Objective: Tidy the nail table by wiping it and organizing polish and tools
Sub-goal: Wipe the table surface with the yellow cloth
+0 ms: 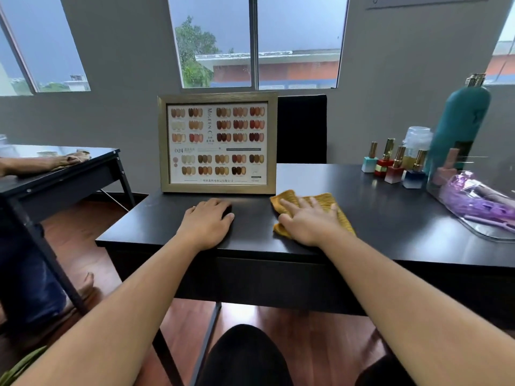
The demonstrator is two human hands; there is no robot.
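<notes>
Your mustard-yellow cloth [331, 203] is lying bunched on the black nail table [376, 224], close to the front edge and a little right of the middle. Its far corner is sitting just beside the lower right corner of the framed colour chart [217, 143]. Your right hand [306, 222] is pressing down on that cloth, palm flat, fingers straight and spread apart. Nothing is curled round it; the cloth is simply pinned under the palm.

Your left hand [207, 221] is resting palm down on the bare tabletop, just left of the cloth and right in front of the chart. Its fingers are lying close together, loosely bent, holding nothing.

The chart is standing upright at the back left of the table, showing rows of nail swatches in nudes, browns and reds. A black chair back [302, 129] is showing behind its right side.

Over at the back right, four gold-capped polish bottles [395, 167] are standing upright in a tight cluster: pale teal, red, dark red and blue. Behind them a clear jar [416, 139] is holding something yellowish, and a tall teal bottle [459, 126] is towering beside it. Nearer you, at the right edge, a clear pouch [479, 210] is lying flat with purple tools inside. A pink polish bottle [447, 169] is standing by its far end.

Off to your left, another person's hand [65, 160] is resting on a second dark table [55, 179].
</notes>
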